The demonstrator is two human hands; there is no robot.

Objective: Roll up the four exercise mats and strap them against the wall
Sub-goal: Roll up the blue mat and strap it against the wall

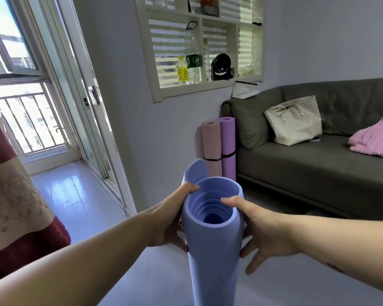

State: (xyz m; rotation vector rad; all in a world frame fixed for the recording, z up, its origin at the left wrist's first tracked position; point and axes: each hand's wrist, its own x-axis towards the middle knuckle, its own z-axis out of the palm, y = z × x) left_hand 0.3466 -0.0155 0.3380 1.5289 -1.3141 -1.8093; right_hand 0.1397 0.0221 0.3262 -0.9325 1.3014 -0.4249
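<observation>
Your left hand [170, 219] and right hand [268, 230] both grip the blue rolled mat [212, 250], thumbs hooked over its open top end. You hold it upright over the pale floor [142, 283]. Beyond it, a pink mat [211, 146] and a purple mat [228, 140], each with a black strap, stand at the wall [164, 129] beside the grey sofa [318, 168].

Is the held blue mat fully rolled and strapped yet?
Rolled but loose: the blue mat shows spiral layers at its top, its outer flap sticks out, and no strap shows on the part in view.
</observation>
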